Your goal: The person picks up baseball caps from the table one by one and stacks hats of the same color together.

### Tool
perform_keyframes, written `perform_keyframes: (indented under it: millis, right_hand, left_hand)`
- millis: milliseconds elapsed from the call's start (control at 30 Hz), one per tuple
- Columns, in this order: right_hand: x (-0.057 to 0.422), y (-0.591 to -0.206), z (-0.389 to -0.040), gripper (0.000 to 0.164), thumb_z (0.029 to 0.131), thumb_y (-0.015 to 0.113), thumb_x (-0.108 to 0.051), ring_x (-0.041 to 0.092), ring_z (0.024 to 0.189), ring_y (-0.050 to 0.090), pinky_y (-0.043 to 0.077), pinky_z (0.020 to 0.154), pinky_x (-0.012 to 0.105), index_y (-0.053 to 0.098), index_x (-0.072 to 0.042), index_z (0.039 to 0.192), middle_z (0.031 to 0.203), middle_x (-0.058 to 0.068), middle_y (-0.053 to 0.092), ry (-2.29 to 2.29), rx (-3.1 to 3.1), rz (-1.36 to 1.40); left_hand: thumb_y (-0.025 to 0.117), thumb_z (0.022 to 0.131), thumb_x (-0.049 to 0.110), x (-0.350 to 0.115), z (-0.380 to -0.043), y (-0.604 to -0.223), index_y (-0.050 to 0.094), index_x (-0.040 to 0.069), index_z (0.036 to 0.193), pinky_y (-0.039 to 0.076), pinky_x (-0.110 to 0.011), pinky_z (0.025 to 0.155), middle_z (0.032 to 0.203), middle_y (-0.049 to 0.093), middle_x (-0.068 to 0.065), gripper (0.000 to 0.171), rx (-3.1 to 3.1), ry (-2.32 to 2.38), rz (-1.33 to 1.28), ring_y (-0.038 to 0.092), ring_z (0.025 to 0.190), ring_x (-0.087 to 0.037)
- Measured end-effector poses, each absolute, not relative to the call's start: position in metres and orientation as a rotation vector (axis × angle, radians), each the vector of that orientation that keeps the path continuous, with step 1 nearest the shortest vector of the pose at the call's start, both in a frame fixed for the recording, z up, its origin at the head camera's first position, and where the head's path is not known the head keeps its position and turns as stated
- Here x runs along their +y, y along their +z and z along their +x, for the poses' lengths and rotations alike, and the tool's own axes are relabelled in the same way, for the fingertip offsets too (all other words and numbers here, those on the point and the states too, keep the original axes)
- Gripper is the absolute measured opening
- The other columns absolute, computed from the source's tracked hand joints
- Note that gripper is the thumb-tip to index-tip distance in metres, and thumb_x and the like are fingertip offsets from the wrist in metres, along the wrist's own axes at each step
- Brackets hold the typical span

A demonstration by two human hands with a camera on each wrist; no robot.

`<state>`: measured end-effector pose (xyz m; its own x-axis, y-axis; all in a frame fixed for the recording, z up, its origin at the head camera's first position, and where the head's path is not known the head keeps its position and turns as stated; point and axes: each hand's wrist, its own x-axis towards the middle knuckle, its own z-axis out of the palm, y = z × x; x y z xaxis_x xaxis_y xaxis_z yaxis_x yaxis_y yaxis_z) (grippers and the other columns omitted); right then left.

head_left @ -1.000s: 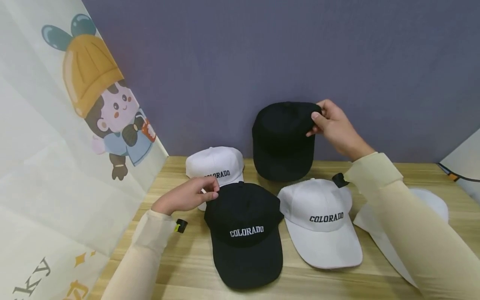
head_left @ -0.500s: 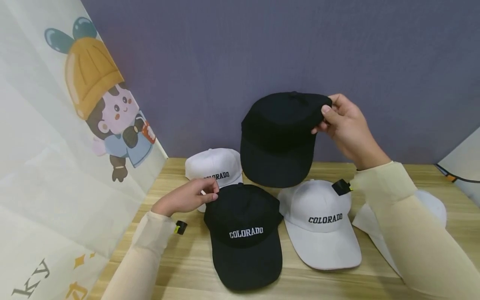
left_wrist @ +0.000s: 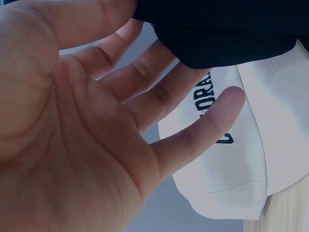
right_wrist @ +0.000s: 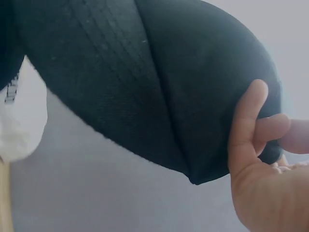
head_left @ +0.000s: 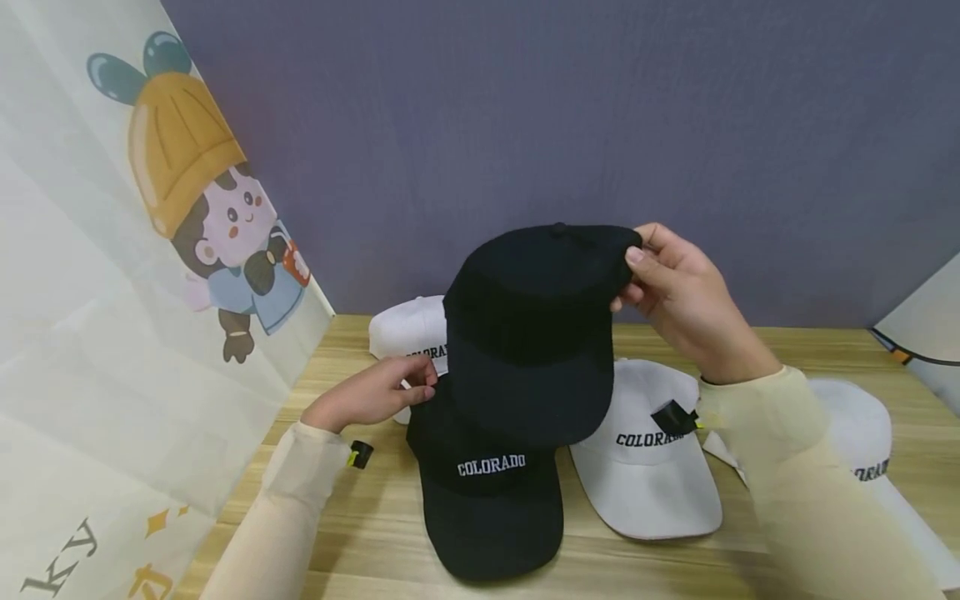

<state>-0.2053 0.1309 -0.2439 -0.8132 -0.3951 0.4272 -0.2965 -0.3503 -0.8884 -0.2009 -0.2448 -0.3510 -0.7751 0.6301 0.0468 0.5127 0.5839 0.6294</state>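
Observation:
My right hand (head_left: pixel 678 296) pinches a plain-looking black baseball cap (head_left: pixel 536 333) by the side of its crown, thumb in front and fingers behind. That cap hangs in the air, brim toward me, overlapping the lower black cap (head_left: pixel 491 517) in the head view. White COLORADO lettering marks the lower cap, which sits on the table. At its upper left edge my left hand (head_left: pixel 375 392) pinches the cloth between thumb and forefinger; the other fingers spread loosely in the left wrist view. Directly behind it stands a white cap (left_wrist: pixel 227 159), partly covered. The right wrist view shows the held crown (right_wrist: pixel 207 82) close up.
Another white COLORADO cap (head_left: pixel 645 492) sits right of the lower black one. Farther right, my right sleeve partly hides one more white cap (head_left: pixel 851 421). A grey-blue panel (head_left: pixel 600 108) rises behind the wooden table (head_left: pixel 360 533), and a cartoon-printed sheet (head_left: pixel 97 350) lines the left.
My right hand has brought the held black cap from the back of the table leftward and toward me, over the lower black cap. My left hand has stayed in place.

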Motion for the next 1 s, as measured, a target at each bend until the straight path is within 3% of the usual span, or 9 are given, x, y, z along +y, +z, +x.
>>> perform_keyframes:
  millis: [367, 700, 867, 1000]
  right_hand:
    - [0.118, -0.266, -0.184, 0.012, 0.097, 0.039, -0.009, 0.021, 0.066, 0.041, 0.043, 0.067, 0.034, 0.037, 0.001, 0.104, 0.075, 0.009, 0.037, -2.290, 1.667, -0.983]
    - [0.111, -0.276, -0.174, 0.011, 0.097, 0.038, -0.008, 0.022, 0.063, 0.037, 0.045, 0.068, 0.034, 0.037, 0.000, 0.104, 0.074, 0.009, 0.035, -2.242, 1.665, -0.975]
    - [0.108, -0.279, -0.171, 0.010, 0.097, 0.038, -0.008, 0.021, 0.064, 0.042, 0.044, 0.068, 0.034, 0.037, 0.000, 0.104, 0.075, 0.009, 0.039, -2.228, 1.667, -0.968]
    - [0.105, -0.282, -0.169, 0.011, 0.097, 0.038, -0.009, 0.020, 0.065, 0.045, 0.044, 0.068, 0.033, 0.037, 0.000, 0.104, 0.077, 0.010, 0.041, -2.209, 1.662, -0.954]
  left_hand:
    - [0.052, 0.093, 0.024, -0.246, -0.201, -0.348, 0.052, 0.022, 0.097, 0.042, -0.031, 0.072, 0.088, 0.057, 0.007, 0.005, 2.631, 0.946, 0.978, 0.054, 0.085, -0.008]
    - [0.051, 0.092, 0.022, -0.250, -0.202, -0.348, 0.053, 0.030, 0.104, 0.043, -0.031, 0.075, 0.091, 0.057, 0.008, 0.014, 2.642, 0.990, 1.022, 0.055, 0.087, -0.009]
    - [0.050, 0.094, 0.030, -0.253, -0.200, -0.344, 0.053, 0.029, 0.101, 0.042, -0.032, 0.078, 0.094, 0.057, 0.009, 0.008, 2.681, 1.098, 0.992, 0.055, 0.090, -0.008]
    - [0.043, 0.097, 0.029, -0.250, -0.193, -0.331, 0.054, 0.023, 0.106, 0.041, -0.032, 0.081, 0.098, 0.057, 0.005, 0.015, 2.691, 1.293, 0.974, 0.055, 0.091, -0.011]
